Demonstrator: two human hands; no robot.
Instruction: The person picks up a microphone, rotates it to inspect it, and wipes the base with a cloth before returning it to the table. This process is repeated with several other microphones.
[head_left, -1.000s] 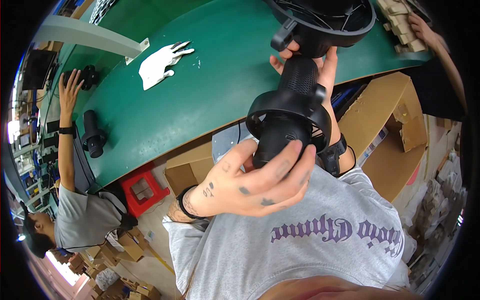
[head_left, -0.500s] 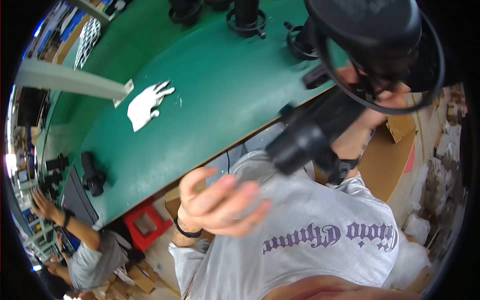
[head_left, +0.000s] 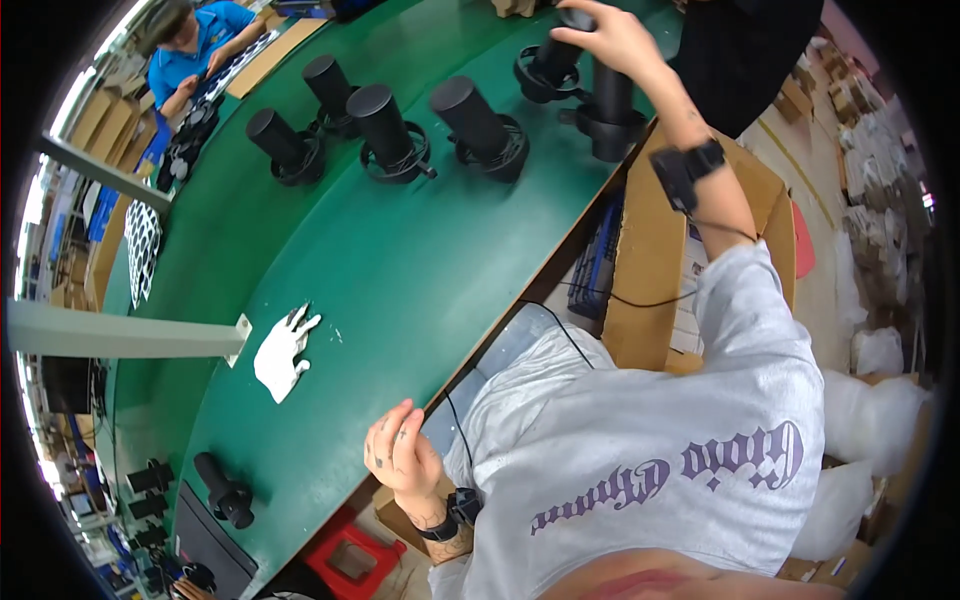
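Note:
My right hand (head_left: 622,42) reaches to the far right of the green table, thumb and fingers around the top of an upright black microphone (head_left: 552,62) in a ring-shaped mount. Below my right wrist stands another microphone (head_left: 612,105), slightly blurred, close to the table edge. My left hand (head_left: 403,452) hovers by the table's front edge, fingers loosely bent, with nothing visible in it. Several more upright microphones stand to the left of my right hand, among them one microphone (head_left: 470,115). A white glove (head_left: 282,358) lies flat on the table.
A black microphone (head_left: 222,490) lies at the near left beside a dark flat case (head_left: 212,545). A grey metal post (head_left: 130,330) juts over the table. An open cardboard box (head_left: 645,290) and a red stool (head_left: 355,562) stand below the edge. Another person (head_left: 205,40) sits far left.
The microphone that my right hand carried in front of me is now away from my body, standing among the others. My right arm has stretched out to the far right. The view has shifted.

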